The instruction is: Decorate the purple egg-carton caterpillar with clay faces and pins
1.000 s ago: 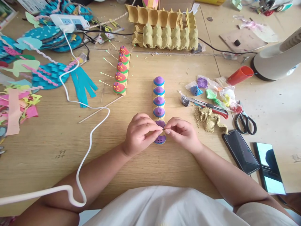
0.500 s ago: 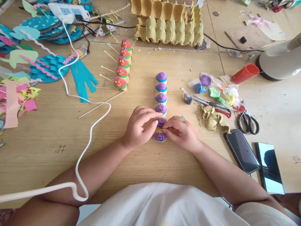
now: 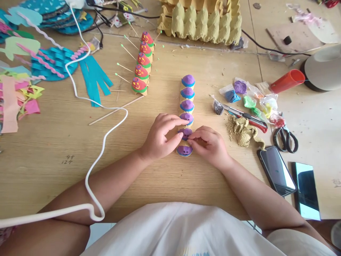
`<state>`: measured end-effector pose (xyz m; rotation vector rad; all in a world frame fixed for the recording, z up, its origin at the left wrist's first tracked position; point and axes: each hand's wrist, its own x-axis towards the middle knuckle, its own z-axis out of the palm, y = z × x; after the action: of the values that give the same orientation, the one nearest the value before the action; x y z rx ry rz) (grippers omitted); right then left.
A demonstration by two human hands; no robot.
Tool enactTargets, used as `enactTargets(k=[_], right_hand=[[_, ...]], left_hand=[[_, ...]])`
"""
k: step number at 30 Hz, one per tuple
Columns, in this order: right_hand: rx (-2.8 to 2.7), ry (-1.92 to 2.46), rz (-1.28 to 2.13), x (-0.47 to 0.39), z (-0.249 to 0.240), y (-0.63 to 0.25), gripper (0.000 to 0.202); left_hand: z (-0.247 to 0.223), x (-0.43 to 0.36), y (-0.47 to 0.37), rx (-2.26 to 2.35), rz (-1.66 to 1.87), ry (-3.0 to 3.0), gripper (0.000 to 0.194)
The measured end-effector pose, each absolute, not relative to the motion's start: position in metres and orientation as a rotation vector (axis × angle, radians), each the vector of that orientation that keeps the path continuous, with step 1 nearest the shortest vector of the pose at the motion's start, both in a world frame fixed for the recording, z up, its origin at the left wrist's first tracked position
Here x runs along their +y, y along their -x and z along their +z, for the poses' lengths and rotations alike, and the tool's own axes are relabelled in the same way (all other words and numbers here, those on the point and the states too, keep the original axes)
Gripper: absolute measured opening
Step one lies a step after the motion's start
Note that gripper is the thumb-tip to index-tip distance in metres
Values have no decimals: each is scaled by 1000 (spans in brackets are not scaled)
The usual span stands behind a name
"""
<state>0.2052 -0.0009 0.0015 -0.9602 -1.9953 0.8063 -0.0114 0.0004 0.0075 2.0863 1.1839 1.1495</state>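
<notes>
A row of egg-carton cups, topped with purple clay and ringed in blue, runs away from me on the wooden table. Small dark face marks show on the nearer cups. My left hand is at the row's left side, thumb and fingers apart, fingertips touching the second and third cups from the front. On the right side, my right hand pinches with thumb and forefinger against the second cup's face; a tiny dark bit seems to sit at the fingertips, too small to name. The nearest cup bears a dark smile.
Beyond to the left stands a red-and-green caterpillar of cups with stick pins. Egg cartons lie at the back. To the right are bagged clay, a utility knife, scissors and phones. A white cable crosses the left side.
The whole view has shifted slightly, so the table things sit a little higher and further right. Both hands keep nearly the same pose at the second cup.
</notes>
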Motion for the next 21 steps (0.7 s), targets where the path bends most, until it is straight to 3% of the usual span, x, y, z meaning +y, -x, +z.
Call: enactTargets(k=[11,21], right_hand=[[-2009,984,827,-1,1,-206,3],[-1989,995,876,-1,0,-205,4]], left_hand=[[6,2,13,1161,1124,-2060,32],[5,4,15,1025,1064,-1988,47]])
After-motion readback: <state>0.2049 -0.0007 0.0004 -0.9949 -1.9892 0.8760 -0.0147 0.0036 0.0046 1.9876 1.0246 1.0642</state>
